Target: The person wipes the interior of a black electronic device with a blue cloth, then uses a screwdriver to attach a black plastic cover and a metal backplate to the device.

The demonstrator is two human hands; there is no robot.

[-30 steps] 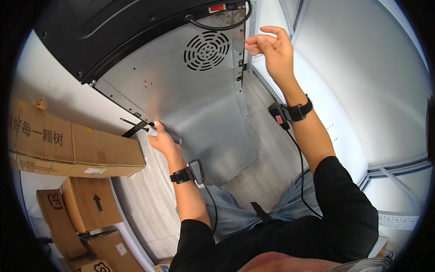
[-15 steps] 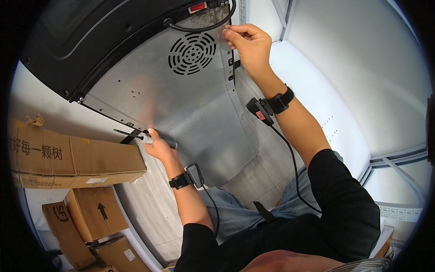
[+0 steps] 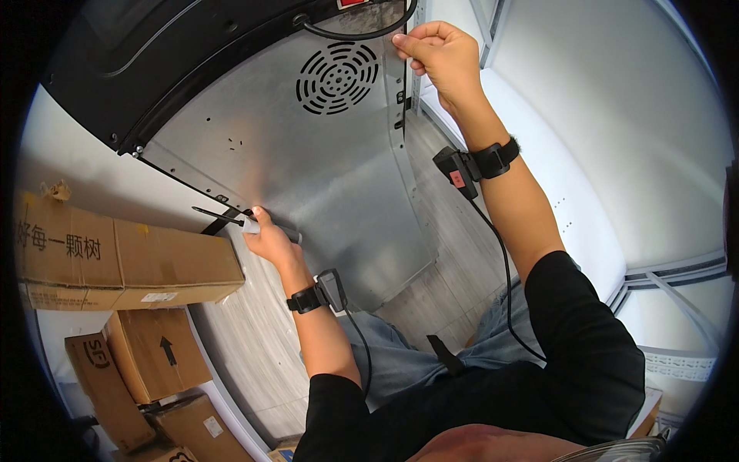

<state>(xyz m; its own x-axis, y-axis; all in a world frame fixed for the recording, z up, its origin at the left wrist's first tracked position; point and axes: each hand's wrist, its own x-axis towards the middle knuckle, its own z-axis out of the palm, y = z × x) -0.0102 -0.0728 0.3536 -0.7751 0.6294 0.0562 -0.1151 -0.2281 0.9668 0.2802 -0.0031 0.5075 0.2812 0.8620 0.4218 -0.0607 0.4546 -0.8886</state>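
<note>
My left hand (image 3: 275,245) is closed around a screwdriver (image 3: 250,225) with a grey handle. Its dark shaft points left, past the lower left edge of a bare metal panel (image 3: 339,169). The thumb of that hand rests at this edge. At the panel's upper right edge, my right hand (image 3: 448,65) is raised, thumb and forefinger pinched together. Whatever lies between those fingertips is too small to make out. A round slotted vent (image 3: 337,78) is cut into the panel, left of my right hand. Small holes line the panel's edges.
Above the panel runs a black housing (image 3: 185,54) with a looped black cable (image 3: 346,35) and a red switch (image 3: 354,2). Cardboard boxes (image 3: 177,269) are stacked at the left. White shelving (image 3: 608,85) stands to the right. Each wrist carries a strapped, cabled black device (image 3: 469,165).
The view has shifted a little, so the panel's top sits higher and farther right. My right hand stays pinched beside the panel's edge. My left hand keeps its hold on the screwdriver.
</note>
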